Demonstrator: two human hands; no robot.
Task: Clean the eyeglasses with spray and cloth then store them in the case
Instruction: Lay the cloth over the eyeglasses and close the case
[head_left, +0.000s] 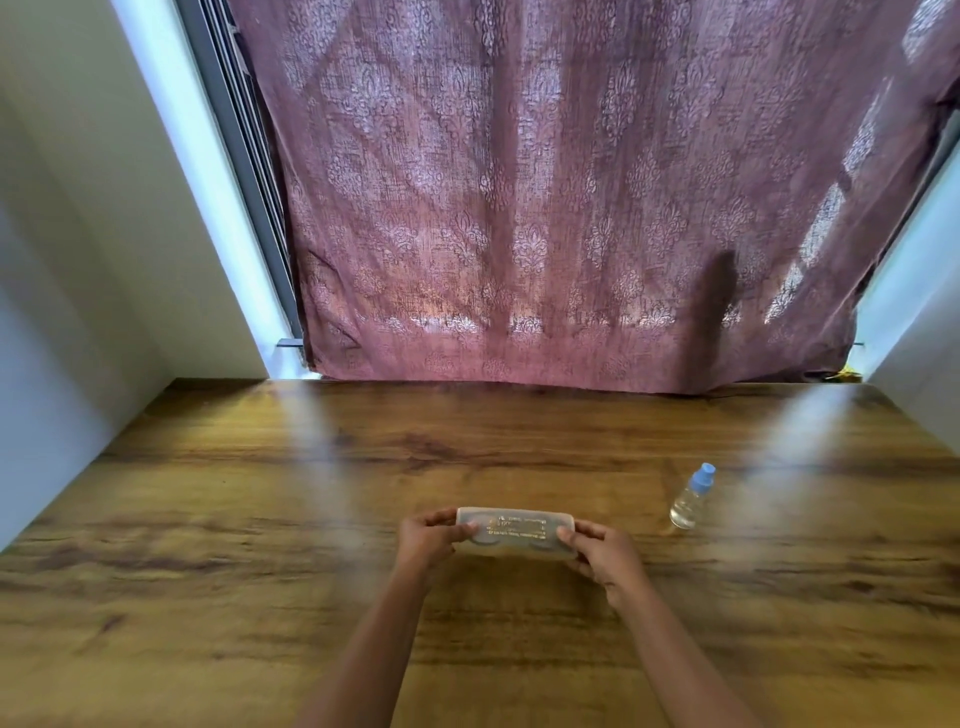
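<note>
A translucent eyeglasses case (515, 531) with gold print on its lid is held just above the wooden table (260, 519), near its middle. My left hand (428, 540) grips the case's left end and my right hand (602, 556) grips its right end. Two dark round shapes show faintly through the case's front wall. The case looks closed. A small clear spray bottle (691, 498) with a blue cap stands upright to the right of the case, apart from my right hand. No cloth is in view.
A purple patterned curtain (571, 208) hangs down to the table's far edge. White walls (78, 312) close in on the left and right sides. A dark window frame (244, 156) runs beside the curtain on the left.
</note>
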